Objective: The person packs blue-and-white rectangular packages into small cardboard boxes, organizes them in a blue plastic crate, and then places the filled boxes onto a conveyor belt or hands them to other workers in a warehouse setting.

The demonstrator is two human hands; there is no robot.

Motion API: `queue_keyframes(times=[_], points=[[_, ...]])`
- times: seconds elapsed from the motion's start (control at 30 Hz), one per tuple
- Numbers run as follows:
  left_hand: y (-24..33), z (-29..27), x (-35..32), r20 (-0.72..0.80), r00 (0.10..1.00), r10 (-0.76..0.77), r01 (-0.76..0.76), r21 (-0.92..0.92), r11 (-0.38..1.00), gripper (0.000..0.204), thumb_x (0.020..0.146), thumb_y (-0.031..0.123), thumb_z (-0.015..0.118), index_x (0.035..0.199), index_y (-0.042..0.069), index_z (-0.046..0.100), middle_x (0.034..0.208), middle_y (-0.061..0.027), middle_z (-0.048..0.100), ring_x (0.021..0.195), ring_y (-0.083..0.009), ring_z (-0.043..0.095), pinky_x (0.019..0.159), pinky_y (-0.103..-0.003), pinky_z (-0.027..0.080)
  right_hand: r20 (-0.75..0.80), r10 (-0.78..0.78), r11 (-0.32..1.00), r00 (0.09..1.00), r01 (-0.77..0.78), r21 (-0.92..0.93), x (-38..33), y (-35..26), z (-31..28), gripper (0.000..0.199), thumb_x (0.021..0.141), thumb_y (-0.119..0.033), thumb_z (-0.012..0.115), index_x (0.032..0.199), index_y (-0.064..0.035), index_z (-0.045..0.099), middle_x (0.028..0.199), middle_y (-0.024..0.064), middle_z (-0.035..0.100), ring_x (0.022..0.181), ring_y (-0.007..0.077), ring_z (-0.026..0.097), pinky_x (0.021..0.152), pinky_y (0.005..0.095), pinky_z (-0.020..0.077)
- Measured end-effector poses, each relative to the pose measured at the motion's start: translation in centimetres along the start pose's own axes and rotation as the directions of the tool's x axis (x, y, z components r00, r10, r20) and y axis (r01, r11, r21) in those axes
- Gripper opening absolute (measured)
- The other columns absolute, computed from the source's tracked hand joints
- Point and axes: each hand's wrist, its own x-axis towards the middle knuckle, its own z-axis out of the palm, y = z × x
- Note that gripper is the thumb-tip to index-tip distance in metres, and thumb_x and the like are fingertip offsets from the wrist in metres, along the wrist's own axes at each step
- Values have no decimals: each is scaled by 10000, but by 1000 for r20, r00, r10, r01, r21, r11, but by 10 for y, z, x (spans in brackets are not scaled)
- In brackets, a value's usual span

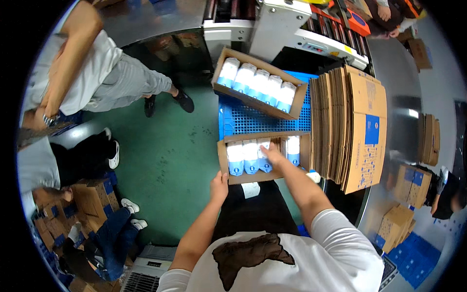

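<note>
Right in front of me is an open cardboard box (266,136), with white-and-blue packets standing in a row inside. My left hand (219,188) grips the near left corner of this box, thumb up along its wall. My right hand (273,155) reaches into the box from the near right, its fingers closed on a white-and-blue packet (264,158) right of two others; the far fingertips are partly hidden. To the right of that hand stands another packet (293,149), with a gap between. Beyond, a second open cardboard box (253,101) sits tilted, holding a row of similar packets.
Both boxes rest on a blue plastic grid crate (238,121). Flattened cartons (367,129) stand stacked upright to its right. Behind is a roller conveyor with a white machine (279,29). Co-workers (121,73) are at the left, with filled cartons (95,197) near them.
</note>
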Motion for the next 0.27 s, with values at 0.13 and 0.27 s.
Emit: queue_keyframes(times=[0.13, 0.27], points=[[5, -7, -1, 4, 995, -97, 97, -142, 985, 232, 887, 218, 467, 919, -3, 531, 734, -186, 601, 692, -307, 606, 612, -387, 464, -281, -88, 951, 956, -3, -308, -35, -10, -70, 640, 788, -257, 585, 1283, 50, 318, 1296, 243, 377, 1159, 366, 405, 975, 368, 337], [6, -5, 5, -12, 993, -119, 115, -150, 982, 257, 887, 242, 468, 882, -8, 527, 736, -193, 607, 698, -311, 612, 627, -399, 467, -610, -75, 925, 789, -174, -339, -17, 10, -42, 814, 734, -184, 635, 1361, -3, 148, 1392, 187, 249, 1240, 393, 276, 1004, 393, 307]])
